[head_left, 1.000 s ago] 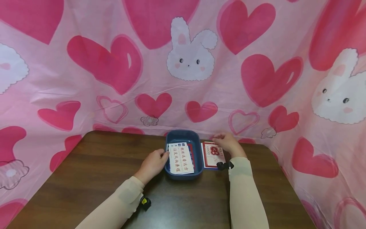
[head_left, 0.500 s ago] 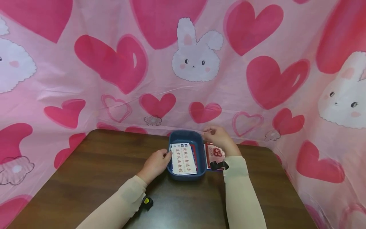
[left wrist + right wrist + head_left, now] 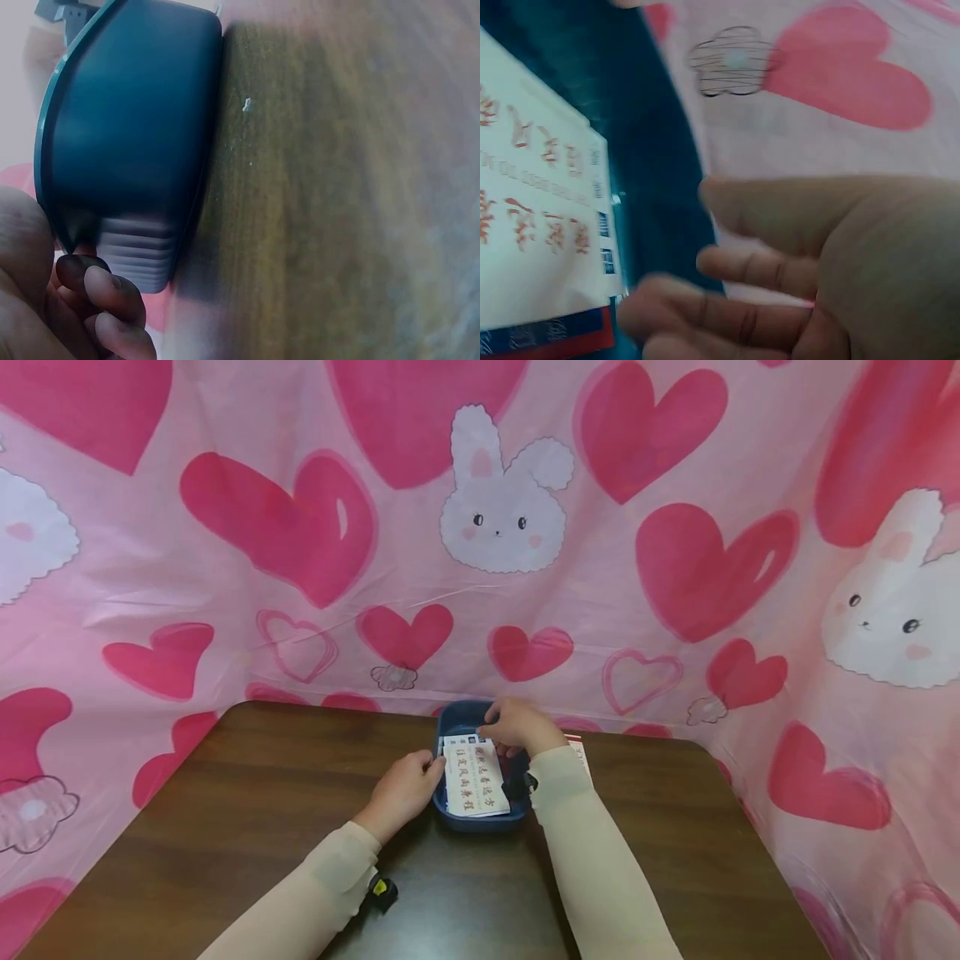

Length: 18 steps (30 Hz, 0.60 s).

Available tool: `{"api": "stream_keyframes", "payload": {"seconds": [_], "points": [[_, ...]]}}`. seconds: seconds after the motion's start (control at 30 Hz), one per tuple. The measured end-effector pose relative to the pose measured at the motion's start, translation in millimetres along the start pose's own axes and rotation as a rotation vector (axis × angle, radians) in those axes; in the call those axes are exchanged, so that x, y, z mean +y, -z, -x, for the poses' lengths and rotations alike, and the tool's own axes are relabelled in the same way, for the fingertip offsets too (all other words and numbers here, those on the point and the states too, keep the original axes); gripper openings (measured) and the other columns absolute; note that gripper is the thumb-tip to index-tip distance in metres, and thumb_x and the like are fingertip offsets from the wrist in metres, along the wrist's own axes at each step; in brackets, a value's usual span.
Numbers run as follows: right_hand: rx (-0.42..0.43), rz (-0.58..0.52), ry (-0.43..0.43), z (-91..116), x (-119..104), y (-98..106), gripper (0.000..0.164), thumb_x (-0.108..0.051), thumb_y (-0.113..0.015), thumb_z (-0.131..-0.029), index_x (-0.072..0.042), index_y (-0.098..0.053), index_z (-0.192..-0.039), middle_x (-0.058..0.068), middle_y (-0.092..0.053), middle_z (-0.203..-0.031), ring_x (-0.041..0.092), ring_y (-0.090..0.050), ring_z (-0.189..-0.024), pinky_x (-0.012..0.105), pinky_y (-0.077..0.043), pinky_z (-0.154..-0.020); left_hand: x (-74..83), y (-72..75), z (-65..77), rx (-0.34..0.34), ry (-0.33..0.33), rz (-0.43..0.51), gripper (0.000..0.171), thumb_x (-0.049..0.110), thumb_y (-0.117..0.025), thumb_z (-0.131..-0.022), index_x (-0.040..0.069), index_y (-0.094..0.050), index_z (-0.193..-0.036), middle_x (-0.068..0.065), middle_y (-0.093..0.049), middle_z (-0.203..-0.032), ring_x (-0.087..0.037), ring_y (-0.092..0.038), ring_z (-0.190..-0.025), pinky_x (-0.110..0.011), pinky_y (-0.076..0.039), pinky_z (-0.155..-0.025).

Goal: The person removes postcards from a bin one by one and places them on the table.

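A blue plastic bin [image 3: 480,827] stands on the table with a small stack of printed cards [image 3: 472,781] in it. The top card is white with red characters. My left hand [image 3: 401,793] pinches the bin's left rim between thumb and curled fingers, as the left wrist view confirms. My right hand [image 3: 521,724] hovers over the bin's right rear part, near the cards' far edge. In the right wrist view its thumb and fingers stand apart with nothing between them, close to the white card [image 3: 540,202].
Right of the bin, partly hidden by the right sleeve, lies a red-and-white card [image 3: 579,752] on the brown wooden table [image 3: 262,793]. A pink cloth [image 3: 420,585] with hearts and rabbits hangs behind the table's back edge.
My right hand has moved left, from above the red-and-white card outside to over the bin. My left hand keeps hold of the rim.
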State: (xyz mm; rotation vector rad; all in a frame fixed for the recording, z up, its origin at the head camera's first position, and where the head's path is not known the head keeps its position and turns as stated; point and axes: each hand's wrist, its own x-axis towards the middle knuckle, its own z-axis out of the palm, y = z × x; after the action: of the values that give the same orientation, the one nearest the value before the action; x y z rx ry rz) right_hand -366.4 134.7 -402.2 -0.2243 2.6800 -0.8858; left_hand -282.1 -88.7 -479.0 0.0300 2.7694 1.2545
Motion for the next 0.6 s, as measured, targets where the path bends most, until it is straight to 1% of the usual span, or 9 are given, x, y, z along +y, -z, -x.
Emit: {"api": "stream_keyframes", "payload": {"seconds": [0.07, 0.13, 0.2, 0.23, 0.3, 0.37, 0.43, 0.5, 0.6], "points": [[0.031, 0.064, -0.028, -2, -2, -8, 0.047, -0.03, -0.086, -0.102, -0.002, -0.072, -0.137, 0.016, -0.078, -0.096, 0.028, -0.077, -0.076, 0.037, -0.067, -0.07, -0.6, 0.4, -0.1, -0.001, 0.001, -0.003, 0.034, 0.04, -0.06, -0.117, 0.01, -0.075, -0.12, -0.007, -0.068, -0.092, -0.024, -0.063, -0.087, -0.036, -0.049, -0.073], [0.064, 0.142, -0.044, -4, -4, -15, 0.042, -0.03, -0.09, -0.098, -0.001, -0.075, -0.125, 0.014, -0.076, -0.092, 0.028, -0.075, -0.073, 0.037, -0.064, -0.067, -1.1, 0.1, -0.6, 0.0, -0.002, -0.007, 0.034, 0.04, -0.06, -0.117, 0.01, -0.076, -0.119, -0.007, -0.068, -0.092, -0.024, -0.063, -0.087, -0.036, -0.049, -0.073], [0.085, 0.207, -0.052, -6, -5, -21, 0.039, -0.03, -0.093, -0.094, -0.002, -0.077, -0.116, 0.014, -0.077, -0.092, 0.029, -0.075, -0.074, 0.039, -0.063, -0.068, -1.3, -0.3, -1.3, 0.001, -0.006, -0.009, 0.034, 0.04, -0.06, -0.117, 0.01, -0.076, -0.118, -0.007, -0.067, -0.091, -0.024, -0.063, -0.086, -0.036, -0.049, -0.073], [0.093, 0.243, -0.056, -6, -6, -24, 0.04, -0.032, -0.095, -0.092, -0.002, -0.078, -0.114, 0.013, -0.079, -0.096, 0.028, -0.074, -0.077, 0.04, -0.064, -0.071, -1.6, -0.4, -1.5, 0.002, -0.01, -0.009, 0.034, 0.04, -0.06, -0.117, 0.01, -0.076, -0.118, -0.007, -0.067, -0.091, -0.024, -0.063, -0.086, -0.036, -0.049, -0.072], [0.099, 0.283, -0.058, -7, -8, -30, 0.046, -0.034, -0.097, -0.09, -0.002, -0.08, -0.117, 0.014, -0.082, -0.107, 0.027, -0.074, -0.086, 0.045, -0.066, -0.084, -2.3, -0.6, -1.9, 0.006, -0.02, -0.014, 0.033, 0.04, -0.06, -0.117, 0.01, -0.076, -0.116, -0.007, -0.066, -0.089, -0.024, -0.062, -0.084, -0.036, -0.048, -0.071], [0.089, 0.289, -0.064, -5, -10, -33, 0.057, -0.036, -0.098, -0.088, -0.002, -0.078, -0.128, 0.014, -0.081, -0.12, 0.027, -0.073, -0.098, 0.05, -0.065, -0.097, -2.7, -0.5, -1.9, 0.008, -0.027, -0.018, 0.033, 0.039, -0.06, -0.117, 0.011, -0.075, -0.114, -0.007, -0.065, -0.087, -0.024, -0.062, -0.083, -0.036, -0.047, -0.07], [0.071, 0.285, -0.076, -3, -11, -36, 0.065, -0.037, -0.1, -0.087, -0.003, -0.075, -0.136, 0.014, -0.079, -0.129, 0.028, -0.071, -0.106, 0.053, -0.064, -0.105, -3.0, -0.3, -1.8, 0.007, -0.027, -0.018, 0.033, 0.039, -0.06, -0.117, 0.011, -0.075, -0.113, -0.007, -0.063, -0.086, -0.023, -0.061, -0.082, -0.036, -0.047, -0.069], [0.053, 0.275, -0.082, -1, -11, -37, 0.067, -0.037, -0.1, -0.086, -0.004, -0.075, -0.138, 0.014, -0.079, -0.13, 0.029, -0.071, -0.107, 0.055, -0.063, -0.106, -3.1, -0.3, -1.5, 0.004, -0.025, -0.019, 0.032, 0.039, -0.06, -0.117, 0.011, -0.075, -0.112, -0.007, -0.063, -0.084, -0.023, -0.061, -0.081, -0.036, -0.046, -0.068], [0.04, 0.286, -0.075, 1, -11, -39, 0.06, -0.033, -0.101, -0.085, -0.005, -0.077, -0.132, 0.013, -0.08, -0.12, 0.028, -0.071, -0.1, 0.053, -0.065, -0.1, -2.9, 0.0, -1.1, 0.004, -0.021, -0.023, 0.033, 0.04, -0.061, -0.117, 0.011, -0.074, -0.109, -0.007, -0.061, -0.083, -0.024, -0.06, -0.079, -0.036, -0.045, -0.067]]}}
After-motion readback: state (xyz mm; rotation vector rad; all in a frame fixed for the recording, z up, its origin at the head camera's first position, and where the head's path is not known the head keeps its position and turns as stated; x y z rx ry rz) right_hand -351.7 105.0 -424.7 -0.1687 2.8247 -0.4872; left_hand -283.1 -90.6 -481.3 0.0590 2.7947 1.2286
